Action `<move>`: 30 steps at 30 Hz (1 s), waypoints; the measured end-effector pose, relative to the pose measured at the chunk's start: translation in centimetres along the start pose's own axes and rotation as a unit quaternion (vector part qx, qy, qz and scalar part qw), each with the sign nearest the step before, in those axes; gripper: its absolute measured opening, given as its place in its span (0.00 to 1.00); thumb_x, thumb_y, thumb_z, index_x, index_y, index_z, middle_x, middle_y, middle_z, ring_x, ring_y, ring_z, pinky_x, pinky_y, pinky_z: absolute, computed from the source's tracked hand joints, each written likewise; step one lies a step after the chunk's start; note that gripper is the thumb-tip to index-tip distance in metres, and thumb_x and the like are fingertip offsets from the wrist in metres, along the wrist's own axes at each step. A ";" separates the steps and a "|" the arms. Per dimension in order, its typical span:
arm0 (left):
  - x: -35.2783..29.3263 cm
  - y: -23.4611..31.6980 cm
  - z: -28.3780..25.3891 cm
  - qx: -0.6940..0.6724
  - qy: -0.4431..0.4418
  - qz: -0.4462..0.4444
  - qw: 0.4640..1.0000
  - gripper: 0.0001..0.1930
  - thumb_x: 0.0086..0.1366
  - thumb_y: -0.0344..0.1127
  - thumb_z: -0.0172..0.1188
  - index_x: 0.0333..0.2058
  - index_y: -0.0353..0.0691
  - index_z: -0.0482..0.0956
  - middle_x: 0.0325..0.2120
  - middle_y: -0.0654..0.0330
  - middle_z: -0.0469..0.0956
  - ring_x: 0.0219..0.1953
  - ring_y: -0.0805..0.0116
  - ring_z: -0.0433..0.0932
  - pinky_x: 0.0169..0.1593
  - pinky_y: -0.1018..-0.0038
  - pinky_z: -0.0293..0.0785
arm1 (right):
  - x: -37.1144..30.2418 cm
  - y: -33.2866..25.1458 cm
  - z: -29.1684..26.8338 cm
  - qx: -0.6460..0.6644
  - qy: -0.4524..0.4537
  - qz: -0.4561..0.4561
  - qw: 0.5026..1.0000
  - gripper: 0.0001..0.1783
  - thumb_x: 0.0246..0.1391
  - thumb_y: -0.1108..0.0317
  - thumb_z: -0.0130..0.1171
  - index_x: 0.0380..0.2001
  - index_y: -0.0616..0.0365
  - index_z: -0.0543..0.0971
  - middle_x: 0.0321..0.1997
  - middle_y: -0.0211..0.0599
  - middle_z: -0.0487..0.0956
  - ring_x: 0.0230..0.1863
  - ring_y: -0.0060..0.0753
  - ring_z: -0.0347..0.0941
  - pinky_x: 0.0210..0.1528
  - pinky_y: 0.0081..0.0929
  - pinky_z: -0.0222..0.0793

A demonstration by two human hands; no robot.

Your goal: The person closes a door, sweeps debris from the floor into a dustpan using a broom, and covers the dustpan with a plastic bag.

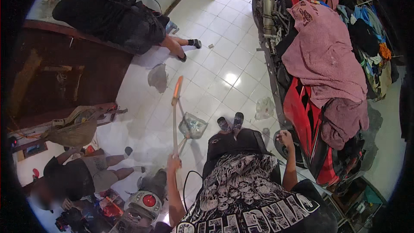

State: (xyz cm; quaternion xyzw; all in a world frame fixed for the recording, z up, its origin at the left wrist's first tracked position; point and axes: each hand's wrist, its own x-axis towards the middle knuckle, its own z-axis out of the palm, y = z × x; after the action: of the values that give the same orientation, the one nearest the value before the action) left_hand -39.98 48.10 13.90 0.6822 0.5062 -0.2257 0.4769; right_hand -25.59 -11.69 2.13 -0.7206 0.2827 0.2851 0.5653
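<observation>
Tiles (239, 67), white and glossy, floored the room left of a red motorbike (296, 112), whose side edged the walking space. Far left of the motorbike, a dark wooden panel (101, 67) and a person in black (108, 19) bounded the other side. Pink cloth (325, 58) draped the motorbike. A long stick (175, 125) with an orange end stood well left of it, and a pan (192, 126) holding scraps lay between. Beside the motorbike sat a clear bag (264, 108). The left hand (174, 163) wrapped its fingers round the stick. The right hand (284, 138), near the motorbike, had half-curled fingers; whether they held anything, I couldn't tell.
</observation>
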 end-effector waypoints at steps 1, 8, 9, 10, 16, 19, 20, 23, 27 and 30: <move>1.9 -0.4 -0.2 0.003 -0.012 0.012 1.000 0.11 0.63 0.32 0.45 0.43 0.37 0.68 0.12 0.60 0.67 0.09 0.71 0.66 0.11 0.75 0.63 | -1.0 -0.6 0.4 -0.003 0.002 0.001 1.000 0.13 0.56 0.63 0.50 0.27 0.64 0.72 0.24 0.35 0.74 0.22 0.24 0.70 0.26 0.22 0.66; 2.3 3.8 0.9 -0.111 -0.132 -0.059 0.983 0.05 0.61 0.32 0.43 0.32 0.39 0.66 0.13 0.59 0.63 0.10 0.71 0.64 0.10 0.75 0.60 | -3.5 0.1 1.2 0.048 0.044 -0.003 0.998 0.11 0.58 0.66 0.47 0.29 0.63 0.72 0.24 0.34 0.74 0.23 0.24 0.71 0.26 0.23 0.67; 1.6 4.4 1.6 -0.135 -0.155 -0.079 0.975 0.03 0.61 0.32 0.43 0.30 0.40 0.64 0.13 0.60 0.62 0.10 0.72 0.62 0.11 0.75 0.58 | -3.9 1.0 1.2 0.070 0.040 0.007 0.997 0.11 0.58 0.62 0.48 0.32 0.59 0.72 0.28 0.34 0.76 0.24 0.24 0.73 0.26 0.21 0.67; 1.2 4.7 2.1 -0.161 -0.174 -0.099 0.966 0.04 0.61 0.31 0.42 0.28 0.41 0.63 0.13 0.61 0.60 0.11 0.73 0.60 0.11 0.76 0.56 | -4.2 1.3 1.6 0.092 0.033 0.016 0.995 0.12 0.58 0.59 0.50 0.36 0.56 0.72 0.31 0.33 0.78 0.26 0.23 0.75 0.25 0.20 0.68; 0.8 5.6 2.8 -0.167 -0.221 -0.147 0.950 0.05 0.63 0.30 0.43 0.27 0.41 0.65 0.13 0.63 0.61 0.11 0.75 0.61 0.12 0.79 0.56 | -5.3 2.2 4.0 0.078 0.047 0.062 0.994 0.09 0.59 0.62 0.48 0.34 0.57 0.70 0.28 0.34 0.76 0.24 0.23 0.71 0.27 0.20 0.69; -0.3 7.7 3.0 -0.113 -0.221 -0.123 0.961 0.05 0.64 0.32 0.42 0.28 0.42 0.65 0.12 0.66 0.59 0.11 0.77 0.58 0.12 0.81 0.54 | -5.0 2.9 4.3 0.103 0.052 0.051 0.992 0.11 0.59 0.61 0.48 0.34 0.58 0.70 0.29 0.36 0.75 0.25 0.24 0.70 0.28 0.21 0.68; -0.1 7.6 2.6 -0.133 -0.243 -0.123 0.953 0.04 0.62 0.30 0.42 0.28 0.42 0.65 0.13 0.64 0.60 0.11 0.76 0.59 0.11 0.80 0.55 | -4.6 2.5 4.5 0.091 0.052 0.037 0.994 0.11 0.59 0.61 0.48 0.35 0.58 0.70 0.29 0.36 0.75 0.25 0.24 0.70 0.28 0.21 0.68; 0.5 6.2 0.1 -0.153 -0.270 -0.110 0.944 0.03 0.62 0.30 0.43 0.29 0.43 0.65 0.13 0.64 0.61 0.10 0.75 0.61 0.11 0.79 0.56 | -3.3 -1.5 6.6 0.053 0.032 -0.024 0.998 0.15 0.57 0.59 0.50 0.39 0.60 0.70 0.31 0.38 0.76 0.29 0.26 0.73 0.29 0.22 0.68; -2.8 9.1 -1.6 -0.168 -0.276 -0.075 0.943 0.02 0.63 0.31 0.43 0.30 0.45 0.65 0.12 0.68 0.59 0.10 0.82 0.56 0.10 0.85 0.50 | 1.3 -6.2 10.4 -0.152 0.036 -0.229 0.961 0.18 0.54 0.60 0.54 0.44 0.60 0.71 0.36 0.39 0.78 0.35 0.29 0.74 0.35 0.24 0.70; -6.0 8.6 -4.9 -0.148 -0.249 -0.057 0.955 0.06 0.63 0.34 0.46 0.26 0.47 0.62 0.12 0.70 0.58 0.10 0.83 0.54 0.10 0.86 0.48 | -3.1 -17.1 21.7 -0.210 -0.132 -0.322 0.914 0.25 0.45 0.62 0.63 0.47 0.55 0.71 0.38 0.38 0.77 0.39 0.32 0.73 0.41 0.28 0.70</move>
State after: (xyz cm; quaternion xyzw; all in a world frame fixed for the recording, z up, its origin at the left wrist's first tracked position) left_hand -35.36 49.30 24.49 0.4962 0.4372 -0.3372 0.6700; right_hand -17.16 13.22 11.29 -0.8305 -0.1078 0.2325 0.4946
